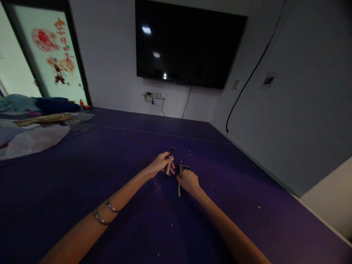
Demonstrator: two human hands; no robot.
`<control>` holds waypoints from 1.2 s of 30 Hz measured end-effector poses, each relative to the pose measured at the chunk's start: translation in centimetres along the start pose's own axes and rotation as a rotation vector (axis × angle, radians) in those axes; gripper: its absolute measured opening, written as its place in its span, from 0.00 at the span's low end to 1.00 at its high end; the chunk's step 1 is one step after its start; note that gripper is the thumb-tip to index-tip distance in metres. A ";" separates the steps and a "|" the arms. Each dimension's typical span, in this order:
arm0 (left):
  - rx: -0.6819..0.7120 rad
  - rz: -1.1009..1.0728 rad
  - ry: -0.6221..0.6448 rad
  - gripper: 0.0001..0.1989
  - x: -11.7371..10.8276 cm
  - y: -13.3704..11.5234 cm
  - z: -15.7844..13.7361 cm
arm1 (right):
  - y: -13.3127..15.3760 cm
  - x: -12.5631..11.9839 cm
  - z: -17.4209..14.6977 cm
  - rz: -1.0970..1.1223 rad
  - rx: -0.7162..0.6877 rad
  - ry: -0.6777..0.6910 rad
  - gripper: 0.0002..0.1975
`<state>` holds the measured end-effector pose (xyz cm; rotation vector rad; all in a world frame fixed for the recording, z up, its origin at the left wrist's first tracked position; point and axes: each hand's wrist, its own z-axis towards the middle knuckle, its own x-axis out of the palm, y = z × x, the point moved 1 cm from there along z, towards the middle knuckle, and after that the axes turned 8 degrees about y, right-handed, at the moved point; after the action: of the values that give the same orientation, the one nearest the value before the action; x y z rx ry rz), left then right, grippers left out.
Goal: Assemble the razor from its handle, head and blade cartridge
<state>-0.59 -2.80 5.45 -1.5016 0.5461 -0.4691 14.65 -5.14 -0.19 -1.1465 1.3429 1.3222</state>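
My left hand (163,163) is closed around a small razor-like tool (168,167) with a pale handle. Its narrow dark neck leads up to a short black head, and the exact kind is too small to tell. Close by on the right, my right hand (189,180) has its fingers curled round a thin whitish stick (179,191), which sticks out below and above the fingers. Just past the right knuckles is a small dark ridged piece (186,167); whether it joins the stick is hidden. Both hands are low over the purple surface (154,223).
At the left lie crumpled plastic bags (41,139), a flat tan piece (46,119) and folded blue cloth (59,105). Small white bits dot the purple surface. A television (189,44) hangs on the far wall above sockets (158,96). A black cable (249,80) dangles along the right wall.
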 end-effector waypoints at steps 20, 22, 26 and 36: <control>-0.016 -0.003 0.027 0.07 0.2 1.0 0.1 | -3.0 -2.1 1.5 0.044 -0.009 -0.066 0.20; -0.014 -0.003 0.024 0.07 0.2 1.1 0.2 | -4.4 -2.6 2.2 0.073 -0.010 -0.072 0.16; -0.017 0.001 0.022 0.09 0.1 1.4 0.4 | -6.5 -2.5 3.5 0.112 -0.112 -0.044 0.13; -0.018 0.002 0.037 0.07 0.1 1.5 0.4 | -7.0 -1.1 4.2 0.179 -0.272 0.003 0.13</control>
<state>-0.36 -2.55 3.91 -1.5115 0.5819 -0.4919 21.74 -0.87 -0.29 -1.2307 1.3199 1.6732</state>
